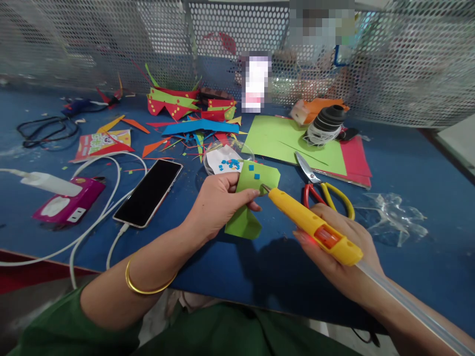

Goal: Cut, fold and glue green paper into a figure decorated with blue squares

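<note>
My left hand pinches a light green card between thumb and fingers. Two small blue squares lie on its upper face, and a lower green flap hangs below the hand. My right hand is wrapped round a yellow pen-shaped tool with an orange window. Its thin metal tip is close to the card's right edge, beside my left thumb; I cannot tell whether it touches. A translucent cord or tube runs from its rear. Behind the card, a clear dish holds white paper and several blue bits.
Scissors with red and yellow handles lie behind my right hand. At left are a phone, white cables and a purple power strip. Paper strips, green sheets, a thread spool and crumpled clear plastic surround the work. A perforated metal screen stands behind.
</note>
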Demonstrator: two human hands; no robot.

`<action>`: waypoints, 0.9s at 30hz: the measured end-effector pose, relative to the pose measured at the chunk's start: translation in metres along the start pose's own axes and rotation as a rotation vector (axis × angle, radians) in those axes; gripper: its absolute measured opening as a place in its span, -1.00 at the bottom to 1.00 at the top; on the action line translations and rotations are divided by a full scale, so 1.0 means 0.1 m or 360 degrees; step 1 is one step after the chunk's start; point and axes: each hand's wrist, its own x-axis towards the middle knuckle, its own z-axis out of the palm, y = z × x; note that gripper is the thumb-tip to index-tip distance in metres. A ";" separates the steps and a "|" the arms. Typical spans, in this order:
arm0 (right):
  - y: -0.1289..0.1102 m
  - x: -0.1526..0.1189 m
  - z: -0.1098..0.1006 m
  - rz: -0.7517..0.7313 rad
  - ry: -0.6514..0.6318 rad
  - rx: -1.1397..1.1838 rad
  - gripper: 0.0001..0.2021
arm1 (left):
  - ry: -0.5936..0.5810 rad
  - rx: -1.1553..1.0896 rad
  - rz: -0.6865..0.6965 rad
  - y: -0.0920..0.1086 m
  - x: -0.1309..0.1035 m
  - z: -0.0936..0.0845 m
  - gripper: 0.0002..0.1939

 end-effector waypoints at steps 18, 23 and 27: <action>0.00 -0.01 0.00 0.0002 0.0017 -0.0070 -0.82 | -0.0009 -0.0003 0.0017 -0.01 -0.01 0.00 -0.78; -0.01 -0.02 0.00 0.0006 0.0024 -0.0082 -0.82 | 0.0000 0.0018 0.0018 -0.01 -0.01 -0.01 -0.78; 0.00 -0.02 0.00 -0.0022 0.0029 -0.0089 -0.83 | -0.0012 -0.0025 0.0004 0.00 -0.01 0.00 -0.80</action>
